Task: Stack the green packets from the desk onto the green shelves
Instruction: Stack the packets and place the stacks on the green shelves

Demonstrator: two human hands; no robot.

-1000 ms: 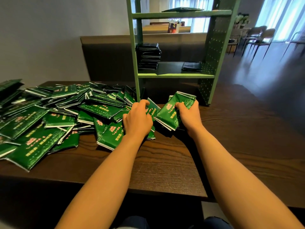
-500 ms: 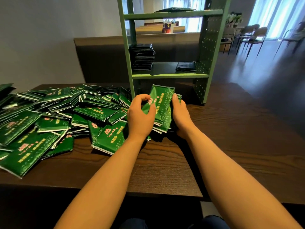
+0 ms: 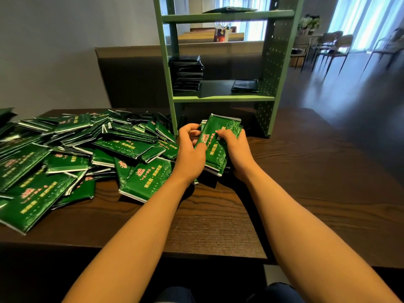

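Desk (image 3: pixel 306 193), green packets (image 3: pixel 216 149), unreadable pink lettering (image 3: pixel 205 139)

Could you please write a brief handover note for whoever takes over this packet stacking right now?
Hands: left hand and right hand both grip one bundle of green packets, low over the desk before the green shelves.
Done: a tall stack and a short stack sit on the middle shelf; one flat item lies on the top shelf.
Left: shelve the held bundle, then the large heap on the desk's left.
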